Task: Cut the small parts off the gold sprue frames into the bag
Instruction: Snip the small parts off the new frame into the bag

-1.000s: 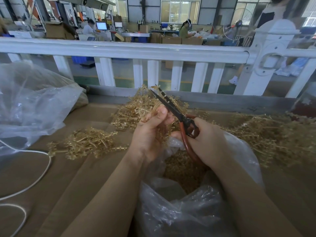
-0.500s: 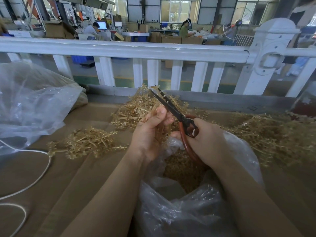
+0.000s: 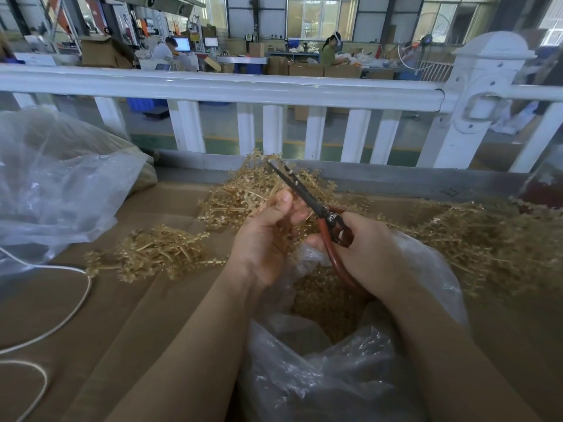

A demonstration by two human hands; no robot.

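Mid-cut, by the look of it, over the open mouth of the clear bag (image 3: pixel 350 379) at the near edge of the bench (image 3: pixel 128 315). Left hand (image 3: pixel 268 239) curled round a gold sprue frame (image 3: pixel 275 194), thumb on top, holding it up just above and beyond the bag opening. Right hand (image 3: pixel 368 254) wrapped round the red handles of the scissors (image 3: pixel 307 199), fingers through the loops and clamped on them. Blades running up and away to the left, long axis slanting from the right hand across the left thumb toward the white railing (image 3: pixel 231 89); tips nearly together, though how far closed is hard to tell. Held frame lying directly left of the blades and touching them, so the next snip probably needs only a small feed of the frame rightward into the blades. Cut gold parts (image 3: pixel 329 300) already heaped inside the bag, directly beneath both hands. More frames in loose piles on the bench: one heap (image 3: pixel 155 254) to the left, another (image 3: pixel 487 239) to the right, a third (image 3: pixel 243 190) behind the left hand. Second plastic bag (image 3: pixel 58 190) and a white cord (image 3: pixel 70 315) at far left.
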